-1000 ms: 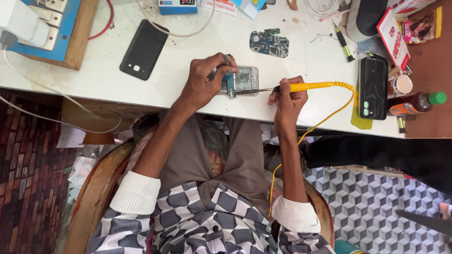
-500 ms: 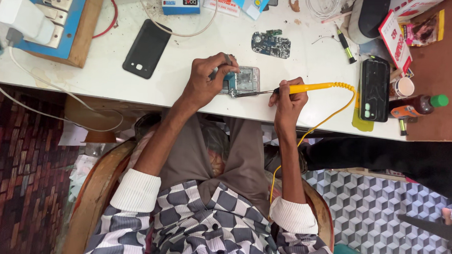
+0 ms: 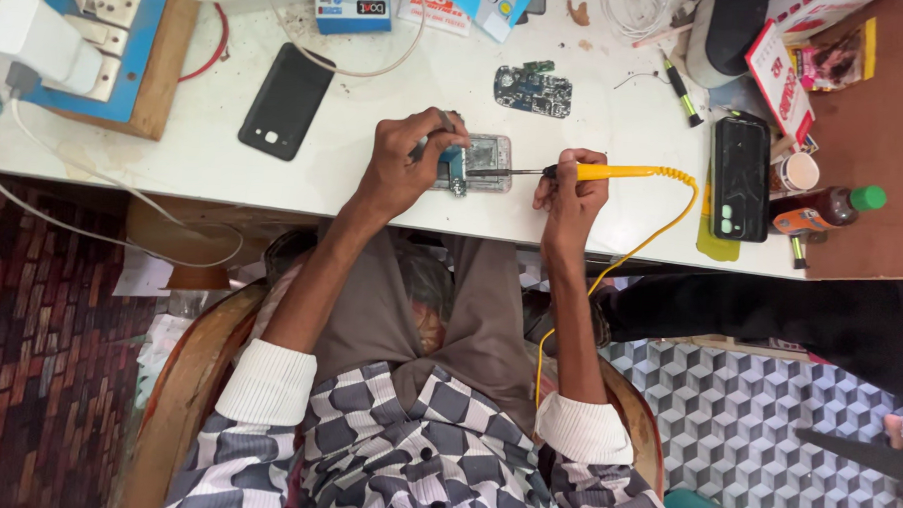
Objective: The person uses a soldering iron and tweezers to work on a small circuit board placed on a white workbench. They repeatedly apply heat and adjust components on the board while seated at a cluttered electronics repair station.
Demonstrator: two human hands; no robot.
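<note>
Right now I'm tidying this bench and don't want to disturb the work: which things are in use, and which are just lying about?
In use:
left hand with tweezers
opened phone
right hand with yellow soldering iron

Lying about:
black phone cover
loose circuit board
black phone
brown bottle
socket board

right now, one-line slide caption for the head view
Right hand touches yellow-handled soldering iron to opened silver phone, steadied by left hand, on white worktable.
</note>
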